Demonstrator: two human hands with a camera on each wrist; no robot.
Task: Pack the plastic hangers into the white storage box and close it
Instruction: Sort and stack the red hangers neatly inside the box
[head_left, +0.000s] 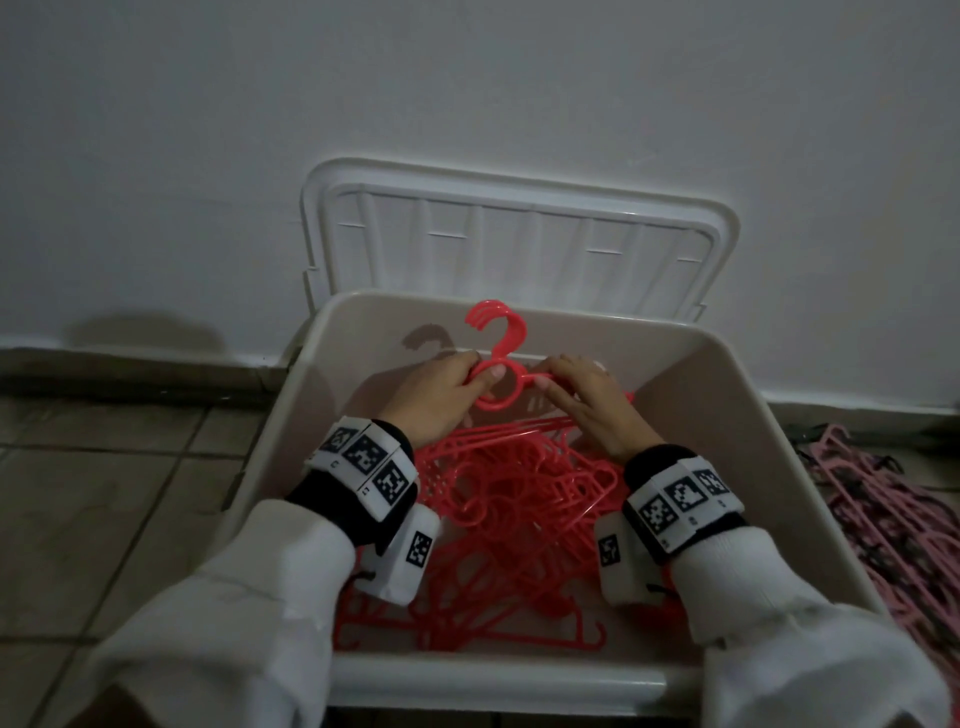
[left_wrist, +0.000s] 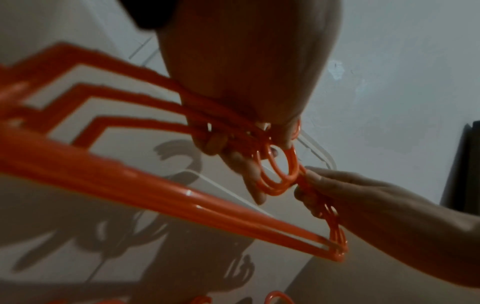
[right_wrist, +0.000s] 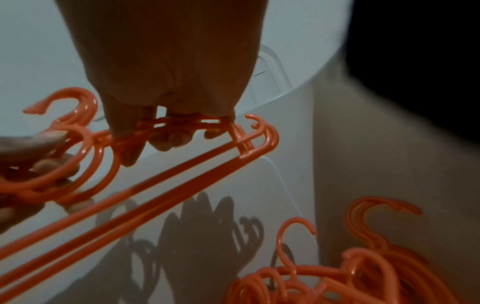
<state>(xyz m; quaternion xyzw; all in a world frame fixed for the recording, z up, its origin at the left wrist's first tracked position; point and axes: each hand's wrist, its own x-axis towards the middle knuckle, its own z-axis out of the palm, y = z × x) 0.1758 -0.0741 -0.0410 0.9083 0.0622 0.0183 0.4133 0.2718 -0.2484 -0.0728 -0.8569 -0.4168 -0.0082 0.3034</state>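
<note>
A white storage box (head_left: 769, 415) stands open on the floor, its lid (head_left: 519, 228) leaning against the wall behind. Inside lies a heap of red plastic hangers (head_left: 519, 519). Both hands hold a small stack of red hangers (head_left: 498, 374) over the far end of the box, hooks pointing up. My left hand (head_left: 441, 389) grips the stack by its left shoulder and ring (left_wrist: 275, 176). My right hand (head_left: 587, 400) grips the right shoulder of the stack (right_wrist: 182, 125). The long bars of the held hangers (right_wrist: 155, 195) run back toward me.
A pile of pink hangers (head_left: 883, 519) lies on the tiled floor right of the box. A white wall (head_left: 467, 93) rises just behind the lid. Brown tiles (head_left: 104, 493) spread to the left. More red hooks (right_wrist: 363, 267) sit at the box's right side.
</note>
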